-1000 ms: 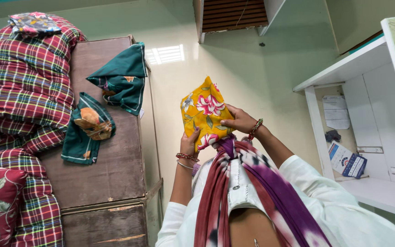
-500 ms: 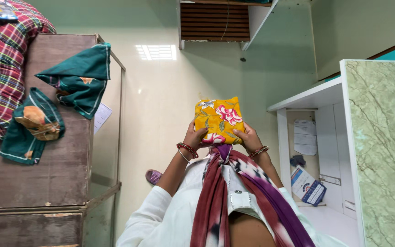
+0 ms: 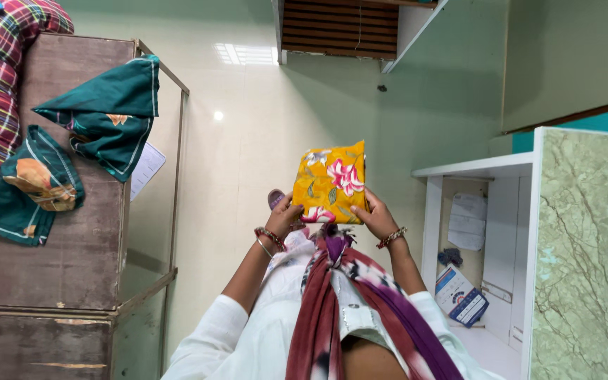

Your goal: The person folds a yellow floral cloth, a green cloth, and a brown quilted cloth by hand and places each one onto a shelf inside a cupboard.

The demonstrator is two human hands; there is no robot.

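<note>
Folding step near done: left hand and right hand, fingers clamped on folded yellow floral cloth; next likely needs setting down squarely.

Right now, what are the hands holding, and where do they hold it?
Both hands hold a folded yellow floral cloth. The left hand pinches its lower left corner, and the right hand takes its grip on the lower right edge.
</note>
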